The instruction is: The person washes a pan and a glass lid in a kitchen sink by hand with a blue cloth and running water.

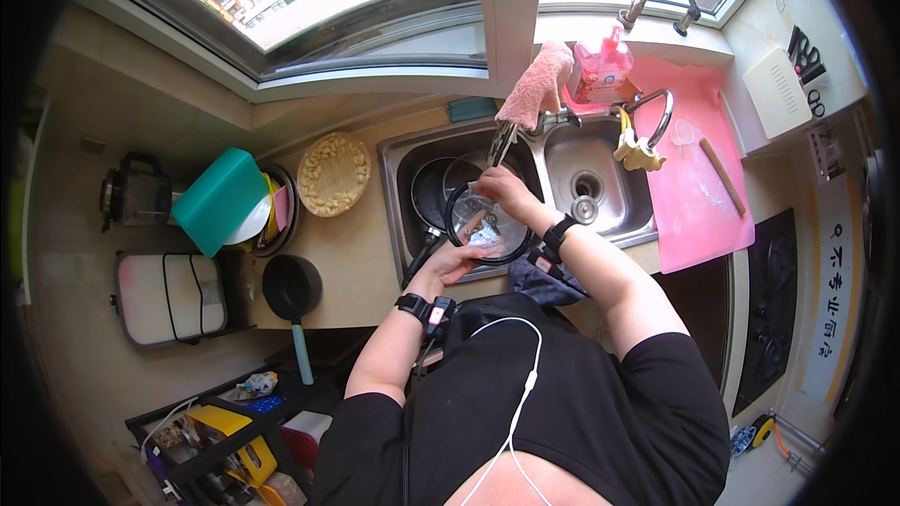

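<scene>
A round glass lid (517, 232) with a thick black rim is held tilted over the left sink basin (399, 186). My left hand (455, 261) grips its lower left edge, fingers seen through the glass. At the upper rim, my right hand (503, 191) is curled against the lid, its fingertips partly hidden. Just beyond that hand is the metal faucet spout (500, 143), with a pink fluffy cloth (538, 84) draped over the faucet. Under the lid, a dark frying pan (427, 190) lies in the basin, its black handle (420, 257) resting over the front edge.
The right basin (562, 154) has a drain strainer (584, 210) by its front edge. A pink mat (692, 218) carries a wooden stick (723, 176). Left of the sink are a basket of pale pieces (334, 174), a small saucepan (292, 287) and a green cutting board (219, 200). A pink soap bottle (599, 74) stands behind.
</scene>
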The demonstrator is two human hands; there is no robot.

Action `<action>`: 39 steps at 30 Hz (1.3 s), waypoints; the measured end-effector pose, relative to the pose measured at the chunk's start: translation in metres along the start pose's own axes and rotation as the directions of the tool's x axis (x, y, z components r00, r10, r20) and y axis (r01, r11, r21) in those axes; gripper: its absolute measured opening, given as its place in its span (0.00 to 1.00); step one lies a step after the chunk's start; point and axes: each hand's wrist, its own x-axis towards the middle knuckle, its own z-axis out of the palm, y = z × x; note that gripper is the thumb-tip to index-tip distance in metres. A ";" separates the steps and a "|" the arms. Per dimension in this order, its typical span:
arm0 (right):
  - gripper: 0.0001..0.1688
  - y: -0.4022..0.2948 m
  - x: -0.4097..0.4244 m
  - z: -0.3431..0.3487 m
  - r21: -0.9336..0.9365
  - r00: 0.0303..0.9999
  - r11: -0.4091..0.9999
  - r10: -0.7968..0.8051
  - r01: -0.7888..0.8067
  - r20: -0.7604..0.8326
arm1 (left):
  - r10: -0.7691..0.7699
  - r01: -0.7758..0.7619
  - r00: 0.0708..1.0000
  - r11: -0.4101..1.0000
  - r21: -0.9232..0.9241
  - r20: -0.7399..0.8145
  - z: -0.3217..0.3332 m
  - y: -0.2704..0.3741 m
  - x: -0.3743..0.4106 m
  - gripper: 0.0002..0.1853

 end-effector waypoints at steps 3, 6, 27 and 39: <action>0.08 0.005 -0.020 -0.005 -0.075 0.996 0.993 0.083 -0.086 -0.039 | 0.055 -0.054 0.995 0.998 0.016 -0.077 -0.004 0.001 -0.001 0.45; 0.07 -0.009 -0.045 0.000 -0.041 0.991 0.991 0.130 -0.131 -0.016 | 0.126 -0.129 0.983 0.992 -0.008 -0.131 -0.009 0.002 0.000 0.43; 0.14 0.040 -0.062 0.017 0.807 0.368 -0.525 0.718 -0.272 0.591 | 0.211 0.046 0.966 0.432 0.901 -0.151 -0.003 0.010 0.024 0.40; 0.15 0.025 -0.070 0.007 0.836 0.528 -0.368 0.652 -0.408 0.544 | 0.496 -0.061 0.861 -0.114 0.992 0.110 -0.004 0.014 0.032 0.46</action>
